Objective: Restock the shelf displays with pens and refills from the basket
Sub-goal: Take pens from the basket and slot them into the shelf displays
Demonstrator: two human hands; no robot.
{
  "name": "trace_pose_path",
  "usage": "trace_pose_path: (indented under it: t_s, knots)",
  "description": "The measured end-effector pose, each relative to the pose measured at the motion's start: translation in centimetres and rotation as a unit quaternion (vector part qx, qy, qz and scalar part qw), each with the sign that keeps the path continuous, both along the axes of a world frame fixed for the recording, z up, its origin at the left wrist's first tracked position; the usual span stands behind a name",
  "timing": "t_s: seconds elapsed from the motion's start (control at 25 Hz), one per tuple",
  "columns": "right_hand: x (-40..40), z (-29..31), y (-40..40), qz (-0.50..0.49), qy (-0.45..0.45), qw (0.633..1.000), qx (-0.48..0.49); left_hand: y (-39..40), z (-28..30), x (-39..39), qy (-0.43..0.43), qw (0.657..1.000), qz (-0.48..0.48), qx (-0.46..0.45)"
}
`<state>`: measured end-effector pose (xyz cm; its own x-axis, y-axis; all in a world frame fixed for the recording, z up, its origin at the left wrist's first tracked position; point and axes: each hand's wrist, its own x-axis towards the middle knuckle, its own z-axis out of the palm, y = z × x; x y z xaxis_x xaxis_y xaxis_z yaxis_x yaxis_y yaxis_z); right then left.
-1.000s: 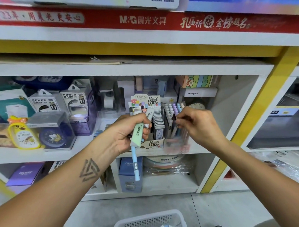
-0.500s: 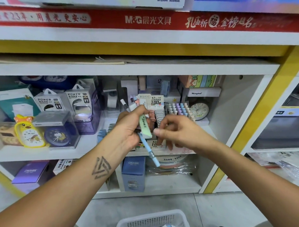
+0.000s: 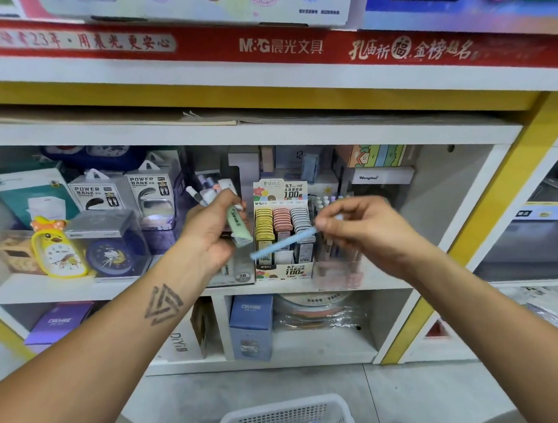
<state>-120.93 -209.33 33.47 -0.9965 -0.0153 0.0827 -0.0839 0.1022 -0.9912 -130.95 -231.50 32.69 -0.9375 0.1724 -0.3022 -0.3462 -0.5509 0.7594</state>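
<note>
Left arm: your bare forearm comes in from 7 o'clock and rises toward centre, a triangle tattoo on its back near the wrist.
Left hand (image 3: 213,228): back toward you, your fingers are curled round a bunch of pens.
Right arm: your forearm enters from 4 o'clock and angles up toward centre.
Right hand (image 3: 364,226): at 3 o'clock of the left, apart from it, your fingertips pinch one pen.

I stand in front of a white shelf unit (image 3: 268,133) with yellow edges (image 3: 482,221). A red sign strip (image 3: 264,49) with white writing runs across the top. The floor (image 3: 190,404) below is smooth and grey. The light is soft.
</note>
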Motion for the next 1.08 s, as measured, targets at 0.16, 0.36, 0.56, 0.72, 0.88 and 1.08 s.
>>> trace_pose_path:
  t_s: [0.16,0.36,0.56,0.72,0.88,1.08]
  knots:
    - [-0.2,1.8,2.9,-0.090,0.046,0.989,-0.106,1.4,-0.4,1.3,0.028,0.990,-0.130,-0.055]
    - [0.1,2.3,4.9,-0.212,0.129,0.964,0.099,3.1,-1.1,3.0,0.060,0.978,-0.189,-0.070]
    - [-0.1,0.4,4.7,-0.222,0.155,0.890,0.366,4.0,-1.5,4.2,0.068,0.962,-0.252,-0.081]
    - [-0.3,-1.0,4.3,-0.168,0.171,0.855,0.459,4.2,-1.7,4.6,0.054,0.948,-0.297,-0.101]
    - [-0.6,-1.5,3.9,-0.152,0.177,0.839,0.491,4.2,-1.8,4.7,0.061,0.940,-0.313,-0.119]
    - [-0.7,-1.4,4.1,-0.133,0.146,0.882,0.429,4.0,-2.0,4.6,0.073,0.941,-0.307,-0.124]
